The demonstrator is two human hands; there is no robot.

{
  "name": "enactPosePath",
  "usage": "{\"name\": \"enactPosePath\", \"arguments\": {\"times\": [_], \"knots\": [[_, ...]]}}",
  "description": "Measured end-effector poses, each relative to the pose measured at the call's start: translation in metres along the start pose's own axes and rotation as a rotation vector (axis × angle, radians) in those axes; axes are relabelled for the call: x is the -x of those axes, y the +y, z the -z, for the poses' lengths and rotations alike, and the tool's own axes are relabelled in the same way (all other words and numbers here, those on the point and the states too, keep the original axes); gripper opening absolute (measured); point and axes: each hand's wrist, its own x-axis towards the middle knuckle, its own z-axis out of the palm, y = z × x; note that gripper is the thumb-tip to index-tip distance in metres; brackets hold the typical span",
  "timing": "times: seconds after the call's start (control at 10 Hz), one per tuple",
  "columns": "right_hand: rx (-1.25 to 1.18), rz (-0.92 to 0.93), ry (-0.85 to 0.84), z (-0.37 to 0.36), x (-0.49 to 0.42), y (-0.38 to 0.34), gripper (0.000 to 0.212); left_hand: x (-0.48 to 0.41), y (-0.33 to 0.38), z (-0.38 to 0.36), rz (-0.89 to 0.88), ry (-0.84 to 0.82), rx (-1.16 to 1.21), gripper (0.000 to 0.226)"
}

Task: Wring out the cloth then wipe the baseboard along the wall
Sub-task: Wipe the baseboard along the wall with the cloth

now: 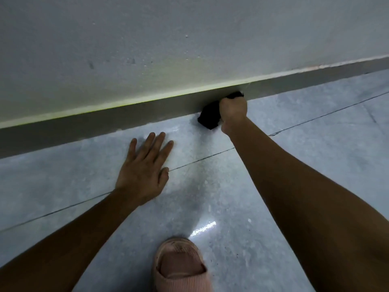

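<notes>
Seen from above by a camera on the person's head, a pale wall [168, 39] meets a glossy grey tiled floor [294, 165], with a dark grey baseboard [105, 125] running slantwise between them from lower left to upper right. The right hand [233, 109] is closed in a fist around a black cloth [209, 118], pressing it against the face of the baseboard right where the board meets the floor. Part of the cloth bulges out to the left of the fist and a smaller tuft shows above the knuckles; the rest is hidden inside the grip. The cloth looks soft, limp and light, likely damp, so it should mould to the board under pressure and is best held bunched in the palm, as here, so that no loose end drags. The left hand [145, 171] holds nothing: it lies flat on the floor with fingers spread, well to the left of the cloth and just short of the baseboard, apparently bracing the person's weight. A foot in a pink slipper [179, 268] stands at the bottom edge. Judging by this, the wiping step is under way.
</notes>
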Motion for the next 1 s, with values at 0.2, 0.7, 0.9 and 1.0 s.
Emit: {"name": "enactPosePath", "arguments": {"times": [0.2,0.7,0.9,1.0], "knots": [[0.059,0.134,0.206,0.011,-0.024,-0.012,0.029,-0.014,0.008,0.001,-0.035,-0.055,-0.001,0.067],[0.086,0.021,0.102,0.012,-0.022,-0.012,0.037,-0.013,0.009,0.002,-0.037,-0.074,-0.010,0.069],[0.057,-0.053,0.004,0.003,-0.003,-0.012,0.010,-0.014,0.007,0.003,-0.035,-0.081,0.017,0.069],[0.041,-0.026,0.014,-0.006,0.003,-0.001,0.030,-0.009,0.010,0.001,0.004,-0.048,0.007,0.071]]}}
